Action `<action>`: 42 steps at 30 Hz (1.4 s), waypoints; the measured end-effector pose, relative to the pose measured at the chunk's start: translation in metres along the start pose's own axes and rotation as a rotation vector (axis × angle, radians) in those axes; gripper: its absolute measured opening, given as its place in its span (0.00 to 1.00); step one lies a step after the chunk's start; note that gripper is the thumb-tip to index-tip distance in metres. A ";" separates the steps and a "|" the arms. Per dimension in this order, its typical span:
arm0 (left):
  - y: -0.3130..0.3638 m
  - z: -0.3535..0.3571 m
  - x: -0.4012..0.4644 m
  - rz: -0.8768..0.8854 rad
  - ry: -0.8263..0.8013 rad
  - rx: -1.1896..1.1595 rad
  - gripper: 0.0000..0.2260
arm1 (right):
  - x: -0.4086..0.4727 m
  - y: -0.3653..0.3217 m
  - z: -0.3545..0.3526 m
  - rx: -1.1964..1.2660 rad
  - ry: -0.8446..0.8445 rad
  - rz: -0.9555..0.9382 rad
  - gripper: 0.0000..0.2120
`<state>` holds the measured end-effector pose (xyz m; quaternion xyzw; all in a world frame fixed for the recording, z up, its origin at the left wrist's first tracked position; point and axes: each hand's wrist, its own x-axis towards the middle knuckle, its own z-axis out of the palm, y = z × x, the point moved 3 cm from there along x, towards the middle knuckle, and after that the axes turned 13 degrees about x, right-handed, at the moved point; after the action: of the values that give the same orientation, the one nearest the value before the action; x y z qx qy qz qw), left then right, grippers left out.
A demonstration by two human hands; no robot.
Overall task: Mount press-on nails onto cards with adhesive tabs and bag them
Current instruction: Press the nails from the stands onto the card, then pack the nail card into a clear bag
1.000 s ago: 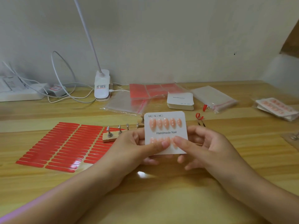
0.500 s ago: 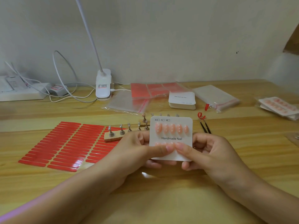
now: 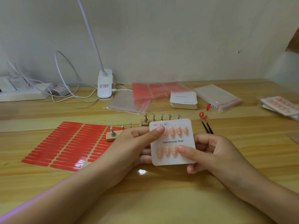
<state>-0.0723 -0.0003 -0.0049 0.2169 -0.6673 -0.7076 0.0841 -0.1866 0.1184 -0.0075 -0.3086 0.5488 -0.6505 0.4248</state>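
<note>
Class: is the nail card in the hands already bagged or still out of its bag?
Out. The card is bare between both hands; the clear bags lie behind on the table.

Thumb-covered nails on the card (image 3: 173, 142), bagged cards (image 3: 281, 105) clipped at right edge, stack print illegible

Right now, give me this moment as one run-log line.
step: pressing nails | card: held off table, both rows filled | left hand: thumb on top row | right hand: thumb on bottom row | bags: untouched
</note>
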 end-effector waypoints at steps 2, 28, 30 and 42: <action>-0.001 0.000 -0.001 0.001 0.031 -0.001 0.14 | 0.000 -0.001 0.000 -0.020 -0.014 0.016 0.18; 0.068 -0.064 0.016 0.182 0.348 0.909 0.05 | 0.007 -0.005 -0.015 -0.110 0.187 0.044 0.12; 0.067 -0.078 0.035 0.208 0.368 1.105 0.05 | 0.009 -0.006 -0.017 -0.162 0.180 0.080 0.10; 0.046 -0.084 0.115 0.064 0.357 1.482 0.18 | 0.031 -0.022 -0.014 -0.838 -0.019 0.221 0.18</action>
<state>-0.1474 -0.1275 0.0170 0.3081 -0.9500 -0.0260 0.0435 -0.2174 0.0983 0.0090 -0.3997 0.7914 -0.3191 0.3349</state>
